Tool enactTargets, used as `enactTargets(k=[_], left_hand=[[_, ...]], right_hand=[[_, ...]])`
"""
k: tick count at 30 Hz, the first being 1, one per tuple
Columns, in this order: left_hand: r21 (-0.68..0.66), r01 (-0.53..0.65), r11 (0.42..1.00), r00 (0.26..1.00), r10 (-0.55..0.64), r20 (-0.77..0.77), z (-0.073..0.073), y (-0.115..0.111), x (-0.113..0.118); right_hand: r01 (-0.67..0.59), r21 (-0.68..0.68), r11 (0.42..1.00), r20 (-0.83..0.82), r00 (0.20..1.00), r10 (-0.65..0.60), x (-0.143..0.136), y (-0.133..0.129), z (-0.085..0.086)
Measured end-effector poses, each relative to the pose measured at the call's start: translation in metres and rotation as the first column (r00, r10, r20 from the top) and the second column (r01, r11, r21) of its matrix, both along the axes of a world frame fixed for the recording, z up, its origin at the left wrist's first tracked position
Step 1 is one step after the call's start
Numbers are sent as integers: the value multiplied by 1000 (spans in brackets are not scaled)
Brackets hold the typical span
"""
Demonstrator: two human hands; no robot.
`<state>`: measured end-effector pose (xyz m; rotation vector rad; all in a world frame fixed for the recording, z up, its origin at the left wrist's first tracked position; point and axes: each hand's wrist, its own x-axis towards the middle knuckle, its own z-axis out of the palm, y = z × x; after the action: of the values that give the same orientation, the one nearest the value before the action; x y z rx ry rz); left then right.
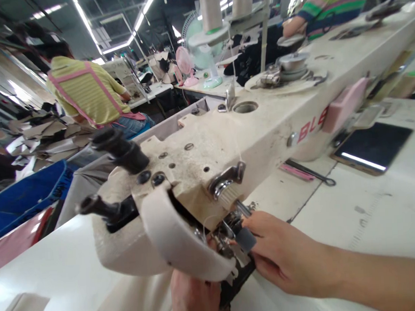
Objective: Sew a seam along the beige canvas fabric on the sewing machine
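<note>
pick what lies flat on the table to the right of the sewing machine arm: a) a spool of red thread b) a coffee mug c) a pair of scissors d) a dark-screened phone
d: a dark-screened phone lies flat on the white table just right of the sewing machine, while the right hand and the left hand are at the needle end of the machine.

Your sewing machine point(227, 140): cream painted body, matt, grimy and speckled. Thread guide point(226, 177) by your right hand point(280, 256): bright polished metal. Face cover point(177, 242) above your left hand point(195, 297): smooth pale plastic. Knob point(121, 149): black, slightly glossy. Your table point(390, 210): white, smooth, scuffed. Phone point(372, 147): glossy dark glass.
</note>
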<state>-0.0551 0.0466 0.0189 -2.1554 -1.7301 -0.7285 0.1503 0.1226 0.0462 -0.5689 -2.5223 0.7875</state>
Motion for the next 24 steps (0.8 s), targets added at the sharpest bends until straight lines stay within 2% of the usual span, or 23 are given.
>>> enactTargets(k=[5, 7, 15, 20, 24], left_hand=[[35, 29, 999, 998, -31, 60, 7, 4, 5], [57, 5, 998, 997, -9, 77, 8, 5, 8], [21, -42, 999, 993, 39, 108, 12, 3, 9], [97, -34, 995, 999, 32, 17, 14, 6, 9], [159, 25, 987, 995, -8, -103, 13, 8, 9]], right_hand=[[18, 18, 1000, -28, 999, -17, 2, 2, -9], [10, 31, 999, -16, 1000, -9, 1, 3, -10], [-58, 176, 983, 182, 983, 25, -5, 3, -4], [-70, 195, 978, 216, 976, 27, -6, 1, -3], [-71, 191, 979, 211, 977, 30, -7, 0, -4]])
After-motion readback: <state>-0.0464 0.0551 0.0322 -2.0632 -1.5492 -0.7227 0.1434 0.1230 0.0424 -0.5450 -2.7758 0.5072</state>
